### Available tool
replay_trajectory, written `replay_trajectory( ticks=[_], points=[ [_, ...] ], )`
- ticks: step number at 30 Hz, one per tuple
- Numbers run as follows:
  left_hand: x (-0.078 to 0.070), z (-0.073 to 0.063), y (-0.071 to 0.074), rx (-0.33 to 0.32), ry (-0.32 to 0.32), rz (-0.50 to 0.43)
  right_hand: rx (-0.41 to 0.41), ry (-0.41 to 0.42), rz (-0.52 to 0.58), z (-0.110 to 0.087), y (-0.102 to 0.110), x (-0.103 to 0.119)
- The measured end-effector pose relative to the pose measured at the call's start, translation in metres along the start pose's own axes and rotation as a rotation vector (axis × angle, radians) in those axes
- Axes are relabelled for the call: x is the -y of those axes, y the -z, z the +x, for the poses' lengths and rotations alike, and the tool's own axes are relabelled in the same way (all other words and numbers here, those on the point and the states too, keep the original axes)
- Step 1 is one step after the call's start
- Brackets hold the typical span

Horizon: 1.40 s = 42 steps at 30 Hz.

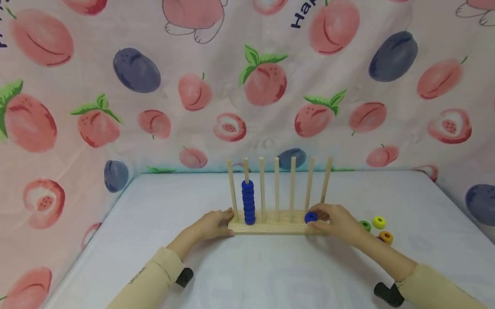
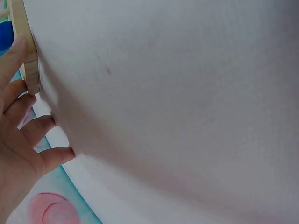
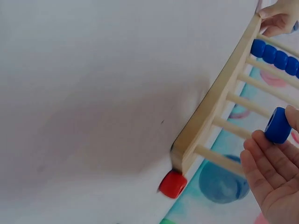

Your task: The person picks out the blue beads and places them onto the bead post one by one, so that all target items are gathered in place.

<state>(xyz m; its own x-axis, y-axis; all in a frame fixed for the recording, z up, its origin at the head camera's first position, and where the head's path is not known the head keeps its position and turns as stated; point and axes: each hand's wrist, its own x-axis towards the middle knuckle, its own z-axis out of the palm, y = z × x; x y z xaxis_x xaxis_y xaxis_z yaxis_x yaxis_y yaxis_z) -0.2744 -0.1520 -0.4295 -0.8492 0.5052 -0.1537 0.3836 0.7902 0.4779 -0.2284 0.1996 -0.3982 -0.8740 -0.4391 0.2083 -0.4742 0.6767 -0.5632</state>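
Observation:
A wooden peg rack (image 1: 264, 228) with several upright pegs stands on the table. Blue beads (image 1: 249, 203) are stacked on its second peg from the left. My left hand (image 1: 211, 224) holds the rack's left end between thumb and fingers; in the left wrist view the thumb lies against the base (image 2: 32, 60), other fingertips touching the cloth. Over the right part of the rack, my right hand (image 1: 339, 219) pinches a single blue bead (image 3: 279, 126) between thumb and fingers, off the pegs. In the right wrist view a red bead (image 3: 173, 184) lies by the rack's right end.
Loose beads lie right of the rack: a green one (image 1: 365, 225), a yellow one (image 1: 379, 222) and an orange one (image 1: 386, 237), with a dark bead partly hidden by my right forearm. White cloth (image 1: 257, 280) covers the table; a fruit-patterned curtain (image 1: 225, 98) hangs behind it.

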Motion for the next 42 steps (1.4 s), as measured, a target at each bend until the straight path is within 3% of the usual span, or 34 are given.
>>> replay_trajectory(
  ticks=[9, 19, 28, 42],
  points=[
    [0.001, -0.001, -0.001, -0.003, -0.003, 0.012, -0.002, 0.043, 0.015, 0.007, -0.008, 0.014],
    [-0.001, 0.003, -0.002, 0.000, -0.003, 0.026, -0.027, 0.036, 0.073, 0.016, -0.017, 0.030],
    [0.000, 0.000, 0.000, -0.012, 0.010, 0.030, -0.055, 0.177, 0.068, 0.029, -0.020, 0.048],
    [0.002, 0.000, 0.001, 0.003, 0.011, 0.004, -0.102, 0.272, 0.038, 0.045, -0.009, 0.078]
  ],
)
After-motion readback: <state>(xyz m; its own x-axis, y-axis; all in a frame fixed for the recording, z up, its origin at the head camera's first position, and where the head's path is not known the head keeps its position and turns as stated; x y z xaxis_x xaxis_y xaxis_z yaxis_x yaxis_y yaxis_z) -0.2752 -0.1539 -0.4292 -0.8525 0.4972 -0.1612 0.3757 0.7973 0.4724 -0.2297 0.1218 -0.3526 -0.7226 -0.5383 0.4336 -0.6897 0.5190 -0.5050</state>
